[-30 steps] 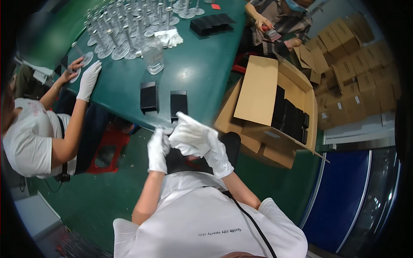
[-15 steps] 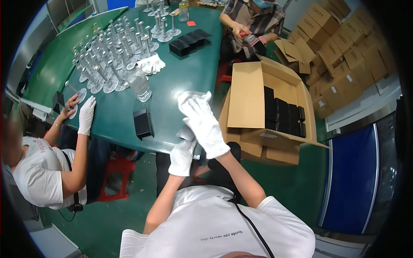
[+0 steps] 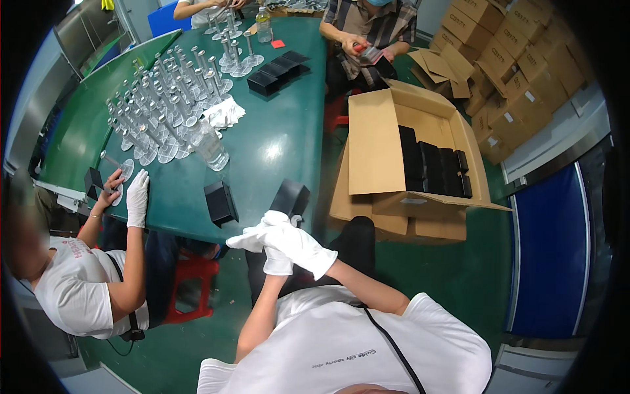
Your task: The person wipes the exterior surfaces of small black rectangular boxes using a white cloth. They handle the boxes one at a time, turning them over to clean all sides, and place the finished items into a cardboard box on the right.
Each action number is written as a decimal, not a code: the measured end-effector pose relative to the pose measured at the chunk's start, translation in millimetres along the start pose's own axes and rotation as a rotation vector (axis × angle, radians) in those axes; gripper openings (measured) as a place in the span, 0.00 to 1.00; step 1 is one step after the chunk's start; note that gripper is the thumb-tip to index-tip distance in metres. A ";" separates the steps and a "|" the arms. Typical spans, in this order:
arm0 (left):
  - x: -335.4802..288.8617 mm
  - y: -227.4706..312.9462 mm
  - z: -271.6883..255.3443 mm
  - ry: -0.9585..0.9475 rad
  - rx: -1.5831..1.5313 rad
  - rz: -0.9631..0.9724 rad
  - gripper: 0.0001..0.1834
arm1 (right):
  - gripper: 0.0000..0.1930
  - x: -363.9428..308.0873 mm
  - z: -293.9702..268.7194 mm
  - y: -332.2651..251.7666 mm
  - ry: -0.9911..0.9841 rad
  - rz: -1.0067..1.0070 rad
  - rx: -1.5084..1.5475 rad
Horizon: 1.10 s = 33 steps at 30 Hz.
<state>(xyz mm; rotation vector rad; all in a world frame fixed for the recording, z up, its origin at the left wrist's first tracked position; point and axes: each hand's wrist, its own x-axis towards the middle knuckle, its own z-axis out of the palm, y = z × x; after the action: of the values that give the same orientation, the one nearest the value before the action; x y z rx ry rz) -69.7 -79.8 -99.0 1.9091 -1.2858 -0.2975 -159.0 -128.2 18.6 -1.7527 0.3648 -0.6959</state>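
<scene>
Both my hands wear white gloves and overlap at the near edge of the green table. My left hand (image 3: 277,225) grips the near end of a black box (image 3: 291,196), which tilts up over the table edge. Across it lies my right hand (image 3: 300,249), partly covering it, with white fingers stretched toward the left. Whether the right hand also touches the box is hidden. A second black box (image 3: 221,202) sits on the table to the left of my hands.
Several metal posts on clear round bases (image 3: 177,92) crowd the table's left, beside a clear bottle (image 3: 211,150) and white cloth (image 3: 225,113). An open carton (image 3: 374,151) of black boxes stands right. A co-worker's gloved hand (image 3: 137,198) rests on the left edge; another co-worker sits far right.
My right hand has come down from over the table and swung left across my left hand. The black box now shows its broad face, tilted upward. The whole view has shifted slightly.
</scene>
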 end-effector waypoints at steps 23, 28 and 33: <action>9.4 26.6 -48.0 -0.211 0.321 -0.036 0.14 | 0.17 -14.9 8.5 -9.2 0.112 0.009 -0.145; 21.9 22.8 -77.7 0.234 -1.054 -0.492 0.14 | 0.23 -10.9 -21.3 -43.6 0.183 0.184 0.706; 7.0 35.1 -102.3 0.214 -0.895 -0.536 0.19 | 0.21 -20.7 -20.3 -6.9 0.363 0.248 0.413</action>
<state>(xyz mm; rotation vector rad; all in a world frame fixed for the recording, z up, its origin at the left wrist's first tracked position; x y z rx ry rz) -30.5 -42.2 -5.1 1.3908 -0.3451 -0.7681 -188.4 -129.9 23.0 -1.1662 0.6269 -0.8412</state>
